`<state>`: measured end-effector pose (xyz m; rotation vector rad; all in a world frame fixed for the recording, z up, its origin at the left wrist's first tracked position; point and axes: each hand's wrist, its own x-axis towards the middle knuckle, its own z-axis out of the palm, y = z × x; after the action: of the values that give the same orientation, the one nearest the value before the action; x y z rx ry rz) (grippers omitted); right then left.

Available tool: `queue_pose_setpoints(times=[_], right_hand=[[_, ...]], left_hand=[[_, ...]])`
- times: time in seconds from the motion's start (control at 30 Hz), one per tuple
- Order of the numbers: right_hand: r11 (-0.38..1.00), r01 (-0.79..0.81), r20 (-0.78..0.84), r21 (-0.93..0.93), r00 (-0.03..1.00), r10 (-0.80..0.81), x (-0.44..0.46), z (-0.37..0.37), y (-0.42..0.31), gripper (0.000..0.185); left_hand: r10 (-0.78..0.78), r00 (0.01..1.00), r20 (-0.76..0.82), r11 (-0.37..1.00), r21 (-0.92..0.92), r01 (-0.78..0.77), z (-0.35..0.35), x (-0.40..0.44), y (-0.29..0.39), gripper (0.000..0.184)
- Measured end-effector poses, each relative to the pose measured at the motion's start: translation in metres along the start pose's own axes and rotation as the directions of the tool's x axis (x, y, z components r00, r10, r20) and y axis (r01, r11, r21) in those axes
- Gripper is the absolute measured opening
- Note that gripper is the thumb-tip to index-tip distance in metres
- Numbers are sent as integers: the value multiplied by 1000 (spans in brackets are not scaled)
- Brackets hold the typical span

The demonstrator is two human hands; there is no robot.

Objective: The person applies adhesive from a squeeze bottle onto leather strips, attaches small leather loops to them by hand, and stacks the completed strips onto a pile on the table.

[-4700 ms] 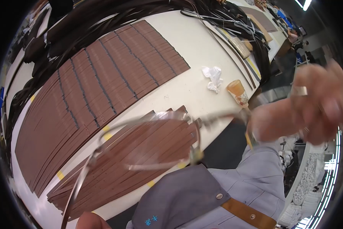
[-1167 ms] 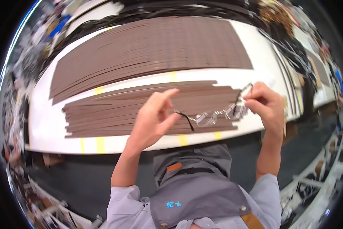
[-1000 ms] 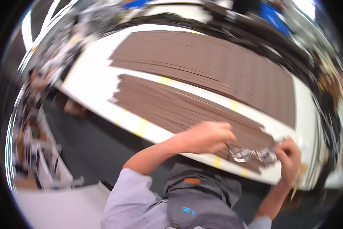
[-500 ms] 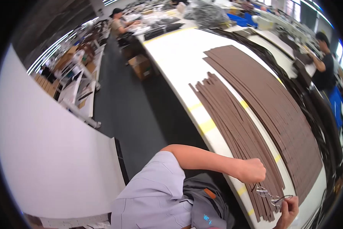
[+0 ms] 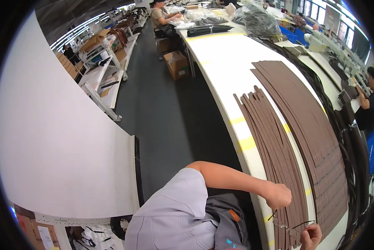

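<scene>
My left hand (image 5: 280,196) is closed in a fist, back of the hand upward, over the narrow brown strips (image 5: 270,141). Whatever its fingers hold, if anything, is hidden. Just below it is a pair of eyeglasses (image 5: 281,226) with thin dark temples unfolded. One temple tip lies close to my left fist; I cannot tell if they touch. At the lower right, my right hand (image 5: 311,236) pinches the eyeglasses near the other lens. Beneath both hands, the strips lie lengthwise in a loose bundle on the white table (image 5: 220,54).
Wide brown sheets or strips (image 5: 303,108) lie right of the bundle. Long black material (image 5: 349,166) runs along the table's far right edge. A cardboard box (image 5: 176,66) stands on the floor. One person (image 5: 161,18) sits at the far end; another (image 5: 368,104) works at right.
The view has swung, so the table and strips sit further right and lower. Both hands stay by the eyeglasses, my left fist closed and my right hand still pinching them.
</scene>
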<state>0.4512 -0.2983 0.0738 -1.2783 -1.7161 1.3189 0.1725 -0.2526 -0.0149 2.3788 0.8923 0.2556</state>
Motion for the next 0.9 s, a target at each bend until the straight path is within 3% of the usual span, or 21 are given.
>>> queue_pose_setpoints(times=[0.07,0.1,0.17,0.2,0.27,0.4,0.5,0.57,0.63,0.67,0.7,0.73,0.8,0.83,0.9], right_hand=[[995,-91,80,-37,992,94,3,-5,0,10],[994,-98,85,-39,991,101,2,-4,-6,10],[998,56,76,12,996,-56,5,1,-23,10],[999,40,78,4,996,-40,7,-17,-8,9],[995,98,142,37,985,-102,12,-36,2,10],[985,155,137,79,977,-165,24,-50,12,12],[987,133,142,91,979,-145,30,-51,17,12],[977,142,68,160,986,-154,32,-45,22,11],[945,194,-121,265,979,-167,28,-41,30,11],[894,201,-86,401,980,-182,29,-45,37,8],[896,259,-239,360,954,-180,38,-44,50,16],[905,147,-283,399,959,-31,23,-45,56,12],[856,167,-243,489,969,-50,17,-35,73,12],[823,127,-235,553,972,8,13,-29,74,9],[794,165,-237,585,971,-27,8,-25,78,13]], left_hand=[[159,987,-35,918,372,-134,17,7,0,9],[155,987,-36,922,365,-131,17,10,1,9],[212,977,-22,943,265,-199,12,15,5,10],[191,981,-26,949,261,-178,9,16,4,10],[145,982,-121,974,-158,-163,4,19,1,9],[59,987,-147,935,-337,-106,1,31,-7,9],[48,975,-218,854,-498,-153,0,45,-11,8],[-124,943,-310,704,-697,-136,-19,44,-6,18],[-221,934,-279,427,-889,-164,-36,36,-6,24],[-204,942,-266,342,-921,-186,-39,36,-10,23],[-170,955,-241,246,-949,-196,-36,38,-16,23],[-114,961,-250,200,-954,-224,-30,41,-19,22],[-139,988,-70,54,-997,-63,-30,40,-8,22],[-87,992,-93,-16,-995,-95,-25,42,-7,20],[-29,992,-126,-112,-985,-128,-22,48,-7,18]])
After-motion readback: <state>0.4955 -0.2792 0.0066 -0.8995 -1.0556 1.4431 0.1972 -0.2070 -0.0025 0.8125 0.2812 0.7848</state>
